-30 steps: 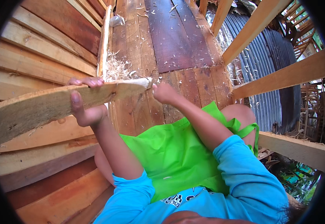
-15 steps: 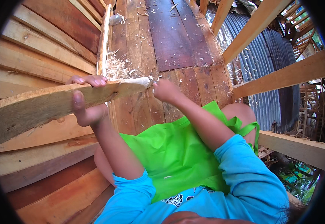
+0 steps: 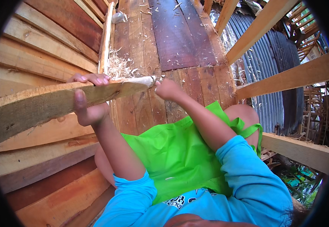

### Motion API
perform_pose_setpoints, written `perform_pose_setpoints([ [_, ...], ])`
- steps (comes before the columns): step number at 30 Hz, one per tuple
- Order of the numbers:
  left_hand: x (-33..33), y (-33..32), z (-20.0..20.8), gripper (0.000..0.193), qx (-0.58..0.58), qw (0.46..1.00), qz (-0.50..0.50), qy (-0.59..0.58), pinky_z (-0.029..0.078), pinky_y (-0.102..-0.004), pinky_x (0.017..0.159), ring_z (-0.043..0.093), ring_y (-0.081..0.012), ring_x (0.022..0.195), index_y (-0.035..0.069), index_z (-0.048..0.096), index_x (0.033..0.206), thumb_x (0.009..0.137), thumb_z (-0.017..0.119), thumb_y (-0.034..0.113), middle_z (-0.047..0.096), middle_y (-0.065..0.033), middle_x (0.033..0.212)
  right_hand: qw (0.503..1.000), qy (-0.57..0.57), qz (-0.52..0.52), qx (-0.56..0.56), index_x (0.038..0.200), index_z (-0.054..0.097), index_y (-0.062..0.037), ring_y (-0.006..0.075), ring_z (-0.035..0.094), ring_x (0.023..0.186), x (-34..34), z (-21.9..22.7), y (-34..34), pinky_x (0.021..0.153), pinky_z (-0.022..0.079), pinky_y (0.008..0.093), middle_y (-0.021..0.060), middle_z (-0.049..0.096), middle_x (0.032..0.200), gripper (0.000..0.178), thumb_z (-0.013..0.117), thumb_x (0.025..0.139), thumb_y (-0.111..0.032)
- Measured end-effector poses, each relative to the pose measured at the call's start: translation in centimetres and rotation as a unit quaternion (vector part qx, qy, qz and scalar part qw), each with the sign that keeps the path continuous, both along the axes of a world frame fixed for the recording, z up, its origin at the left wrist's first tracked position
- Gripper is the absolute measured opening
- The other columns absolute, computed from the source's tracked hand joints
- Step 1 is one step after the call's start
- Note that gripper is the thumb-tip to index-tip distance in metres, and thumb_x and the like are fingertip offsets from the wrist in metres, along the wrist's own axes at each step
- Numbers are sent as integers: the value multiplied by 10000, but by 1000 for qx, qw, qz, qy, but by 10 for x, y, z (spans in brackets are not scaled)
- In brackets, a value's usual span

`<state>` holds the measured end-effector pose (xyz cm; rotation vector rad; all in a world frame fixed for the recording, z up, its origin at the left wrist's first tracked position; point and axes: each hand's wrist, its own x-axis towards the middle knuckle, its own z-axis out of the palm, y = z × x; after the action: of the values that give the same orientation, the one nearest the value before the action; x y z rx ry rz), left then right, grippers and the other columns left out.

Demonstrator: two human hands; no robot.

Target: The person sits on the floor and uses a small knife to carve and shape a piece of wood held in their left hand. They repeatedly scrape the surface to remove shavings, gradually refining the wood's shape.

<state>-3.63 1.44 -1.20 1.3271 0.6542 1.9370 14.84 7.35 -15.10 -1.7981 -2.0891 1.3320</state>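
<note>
Left hand [image 3: 92, 112]: gripping wooden board [image 3: 39, 106], thumb on near face.
Right hand [image 3: 169, 90]: fingers curled closed beside board's pale tip [image 3: 143, 81]; contents unclear.
Shavings [image 3: 119, 68]: heaped on floor [image 3: 189, 85].

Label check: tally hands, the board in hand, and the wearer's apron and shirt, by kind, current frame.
Hands: 2 (left hand, right hand)
Wooden board: 1
Green apron: 1
Blue shirt: 1
Total: 5
</note>
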Motion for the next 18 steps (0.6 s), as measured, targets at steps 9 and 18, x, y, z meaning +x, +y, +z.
perform_pose_setpoints([
  [9, -16, -2, -3, 358, -11, 999, 35, -2, 425, -460, 764, 509, -242, 737, 71, 455, 995, 859, 519, 396, 531, -116, 770, 996, 86, -29, 28, 930, 641, 89, 466, 610, 951, -17, 15, -10, 863, 470, 519, 326, 631, 960, 454, 437, 953, -316],
  [18, -10, -3, -4, 357, 3, 1000, 7, 15, 428, -453, 747, 518, -244, 728, 68, 461, 994, 854, 526, 391, 540, -122, 769, 1000, 10, -5, -11, 996, 630, 86, 460, 600, 994, -5, 5, -6, 895, 460, 519, 329, 618, 1020, 463, 396, 963, -313],
])
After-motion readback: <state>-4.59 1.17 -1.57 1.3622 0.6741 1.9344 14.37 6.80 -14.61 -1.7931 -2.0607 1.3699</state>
